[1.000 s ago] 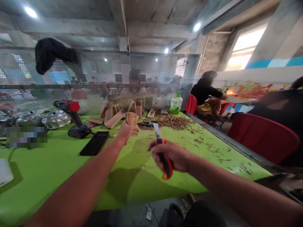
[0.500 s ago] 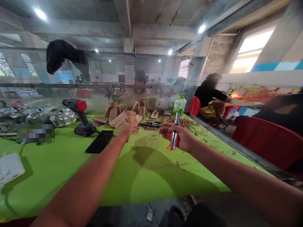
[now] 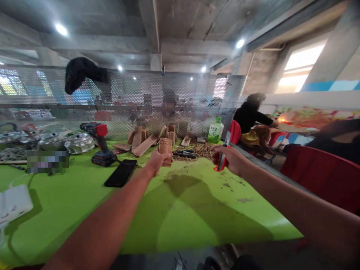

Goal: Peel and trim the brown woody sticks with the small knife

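Observation:
My left hand reaches far over the green table and grips a small brown wooden piece, held upright. My right hand is stretched out to the right of it and closed around a utility knife with a red handle and its blade pointing up. The two hands are apart, with a pile of wood shavings lying beyond and between them. More brown wooden pieces lean together at the back of the table.
A red cordless drill and a black phone lie left of my left arm. A green bottle stands by the mesh screen. Pliers lie near the shavings. A seated person and red chairs are on the right.
My right hand has carried the knife away from me and to the right, from near the table's front to beside the shavings. My left hand has kept hold of the wooden piece.

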Demonstrator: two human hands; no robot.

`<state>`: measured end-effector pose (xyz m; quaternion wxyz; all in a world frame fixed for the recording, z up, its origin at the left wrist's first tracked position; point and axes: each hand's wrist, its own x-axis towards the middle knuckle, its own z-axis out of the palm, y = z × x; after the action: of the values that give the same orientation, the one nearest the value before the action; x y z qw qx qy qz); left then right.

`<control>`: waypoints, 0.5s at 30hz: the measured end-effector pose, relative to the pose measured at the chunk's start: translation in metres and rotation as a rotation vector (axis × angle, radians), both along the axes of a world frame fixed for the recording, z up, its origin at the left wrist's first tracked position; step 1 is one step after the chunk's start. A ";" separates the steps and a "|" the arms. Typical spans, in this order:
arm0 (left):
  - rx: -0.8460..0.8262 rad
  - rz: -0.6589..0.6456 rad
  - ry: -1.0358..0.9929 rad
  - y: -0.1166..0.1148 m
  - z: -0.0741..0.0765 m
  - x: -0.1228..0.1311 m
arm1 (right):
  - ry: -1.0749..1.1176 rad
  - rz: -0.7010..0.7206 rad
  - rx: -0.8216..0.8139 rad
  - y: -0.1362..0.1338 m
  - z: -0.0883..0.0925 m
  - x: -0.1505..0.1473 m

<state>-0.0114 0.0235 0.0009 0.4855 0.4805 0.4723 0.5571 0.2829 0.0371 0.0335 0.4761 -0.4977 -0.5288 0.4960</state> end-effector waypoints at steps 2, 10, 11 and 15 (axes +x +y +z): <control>-0.001 -0.029 -0.001 -0.003 0.000 0.002 | -0.185 0.108 0.134 0.004 0.015 -0.021; -0.071 -0.080 0.052 -0.013 -0.007 0.017 | -1.196 -0.077 0.613 0.001 -0.003 -0.109; -0.078 -0.085 0.070 -0.014 -0.008 0.020 | -1.238 -0.077 0.621 0.001 -0.009 -0.112; -0.077 -0.086 0.120 -0.018 -0.009 0.029 | -1.312 -0.036 0.536 0.002 -0.023 -0.111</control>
<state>0.0172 0.0056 -0.0077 0.4979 0.5137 0.5007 0.4874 0.1720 0.0390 0.0101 0.1735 -0.5679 -0.8022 -0.0614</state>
